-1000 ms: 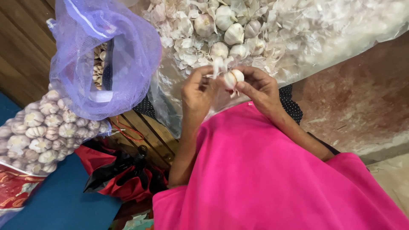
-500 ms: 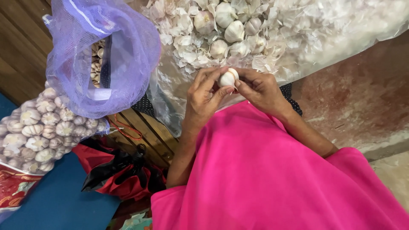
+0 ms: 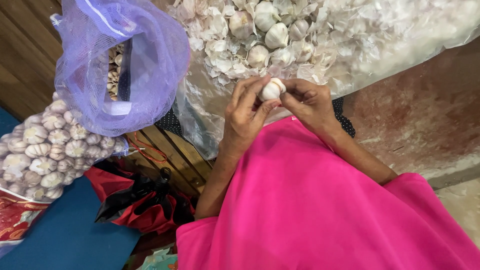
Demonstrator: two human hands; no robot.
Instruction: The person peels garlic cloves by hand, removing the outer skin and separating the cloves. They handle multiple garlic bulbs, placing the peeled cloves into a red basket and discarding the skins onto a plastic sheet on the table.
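Observation:
A white garlic bulb point(image 3: 272, 90) is pinched between both hands above a bright pink cloth point(image 3: 320, 200) over my lap. My left hand point(image 3: 245, 117) grips it from the left with fingers and thumb. My right hand point(image 3: 310, 102) holds it from the right. Just beyond the hands, a pile of garlic bulbs point(image 3: 265, 30) and loose papery skins lies on a clear plastic sheet point(image 3: 200, 115).
A purple mesh sack point(image 3: 120, 65) stands open at the upper left. Below it bulges a mesh bag full of garlic bulbs point(image 3: 50, 145). A red and black bag point(image 3: 135, 200) lies on wooden slats. A blue surface point(image 3: 65, 240) is at the lower left, bare reddish floor point(image 3: 415, 120) at right.
Both hands have kept hold of the bulb and shifted it slightly in the fingers. The view has drifted a little; nothing else moved.

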